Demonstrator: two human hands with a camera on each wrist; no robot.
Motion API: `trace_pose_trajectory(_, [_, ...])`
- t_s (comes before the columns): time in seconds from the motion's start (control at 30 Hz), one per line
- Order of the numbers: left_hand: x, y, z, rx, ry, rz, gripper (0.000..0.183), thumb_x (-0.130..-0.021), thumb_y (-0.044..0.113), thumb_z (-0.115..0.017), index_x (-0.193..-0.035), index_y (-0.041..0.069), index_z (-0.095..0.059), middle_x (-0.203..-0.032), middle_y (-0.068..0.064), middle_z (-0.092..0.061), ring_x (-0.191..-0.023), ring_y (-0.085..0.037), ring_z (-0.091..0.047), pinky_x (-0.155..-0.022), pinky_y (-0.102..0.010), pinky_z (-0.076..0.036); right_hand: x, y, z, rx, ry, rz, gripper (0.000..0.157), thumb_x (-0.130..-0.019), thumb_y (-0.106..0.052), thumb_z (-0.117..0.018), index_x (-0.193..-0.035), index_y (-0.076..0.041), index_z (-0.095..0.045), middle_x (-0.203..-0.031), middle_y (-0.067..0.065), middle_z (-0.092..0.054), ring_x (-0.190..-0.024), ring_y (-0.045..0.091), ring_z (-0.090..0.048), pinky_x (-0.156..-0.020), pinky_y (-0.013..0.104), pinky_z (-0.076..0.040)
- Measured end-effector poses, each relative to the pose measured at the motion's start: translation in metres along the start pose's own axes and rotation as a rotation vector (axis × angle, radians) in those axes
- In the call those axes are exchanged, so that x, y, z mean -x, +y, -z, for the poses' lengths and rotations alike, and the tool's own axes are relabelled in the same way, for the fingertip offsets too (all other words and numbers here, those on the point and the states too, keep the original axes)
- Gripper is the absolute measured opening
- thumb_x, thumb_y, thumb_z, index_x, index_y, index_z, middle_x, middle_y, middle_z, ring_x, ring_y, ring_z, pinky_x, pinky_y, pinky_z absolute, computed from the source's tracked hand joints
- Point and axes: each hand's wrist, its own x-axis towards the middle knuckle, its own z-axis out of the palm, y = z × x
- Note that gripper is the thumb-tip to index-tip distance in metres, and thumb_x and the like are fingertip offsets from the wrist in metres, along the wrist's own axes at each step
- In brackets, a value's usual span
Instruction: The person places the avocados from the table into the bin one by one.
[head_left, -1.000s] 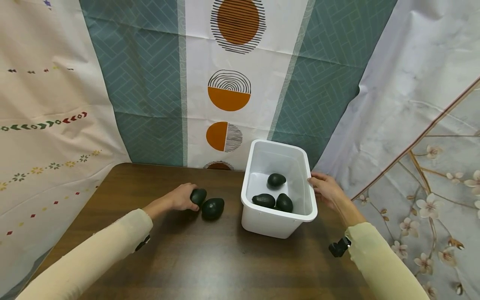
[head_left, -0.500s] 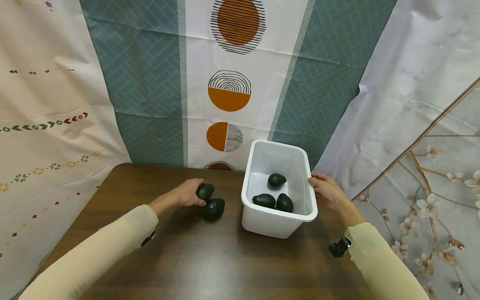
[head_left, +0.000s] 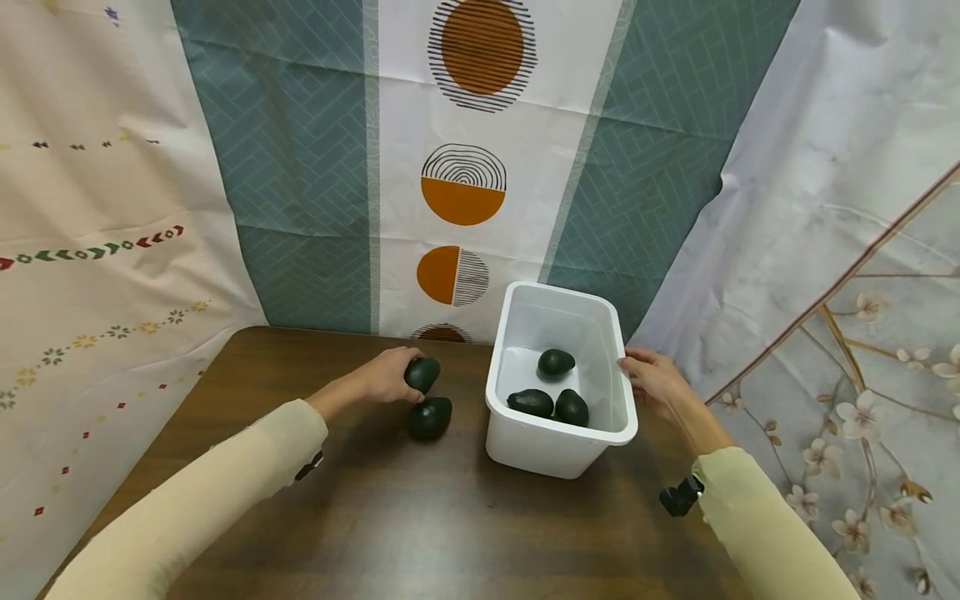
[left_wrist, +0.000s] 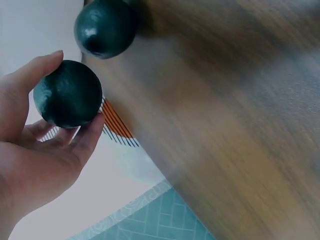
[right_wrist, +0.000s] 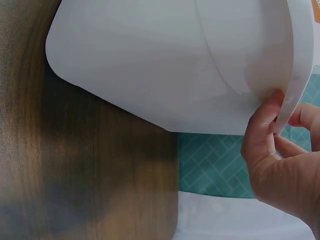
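My left hand (head_left: 388, 377) grips a dark green avocado (head_left: 422, 375); in the left wrist view, thumb and fingers curl round this avocado (left_wrist: 68, 94). Just in front of it, a second avocado (head_left: 430, 418) lies on the brown table. To the right stands a white plastic bin (head_left: 498, 367) with several avocados inside, among them one farther back (head_left: 556, 363) and one at the front left (head_left: 531, 403). My right hand (head_left: 654, 382) holds the bin's right rim. The right wrist view shows its fingers pinching that rim (right_wrist: 299, 55), thumb on one side and fingers on the other.
The wooden table (head_left: 420, 517) ends at the back against a patterned curtain (head_left: 307, 167) of green and white. Pale cloths hang at the left (head_left: 112, 208) and right (head_left: 810, 208). The bin's near wall rises between the table and the avocados inside.
My left hand has carried the gripped avocado to the right and slightly up, from beside the second avocado to behind it. The right hand keeps its hold on the bin, which stays in place.
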Motion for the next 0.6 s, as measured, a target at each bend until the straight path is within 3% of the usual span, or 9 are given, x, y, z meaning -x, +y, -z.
trace_pose_trajectory(0.37, [-0.009, 0.022, 0.004, -0.016, -0.019, -0.015, 0.071, -0.087, 0.026, -0.087, -0.145, 0.001, -0.055, -0.131, -0.018, -0.062, -0.108, -0.031, -0.062, -0.087, -0.046, -0.057, 0.001, 0.001, 0.0, 0.024, 0.016, -0.009, 0.057, -0.112, -0.021, -0.052, -0.16, 0.004, -0.036, -0.131, 0.016, -0.063, -0.096, 0.011, -0.069, -0.078, 0.034, -0.061])
trace_pose_trajectory(0.6, [-0.015, 0.034, 0.005, -0.024, -0.022, -0.042, 0.072, -0.087, 0.028, -0.086, -0.146, 0.0, -0.054, -0.131, -0.018, -0.061, -0.108, -0.031, -0.062, -0.089, -0.045, -0.057, 0.0, 0.001, -0.003, 0.01, 0.022, -0.004, 0.058, -0.111, -0.02, -0.052, -0.161, 0.004, -0.035, -0.121, 0.009, -0.067, -0.097, 0.012, -0.069, -0.078, 0.034, -0.06])
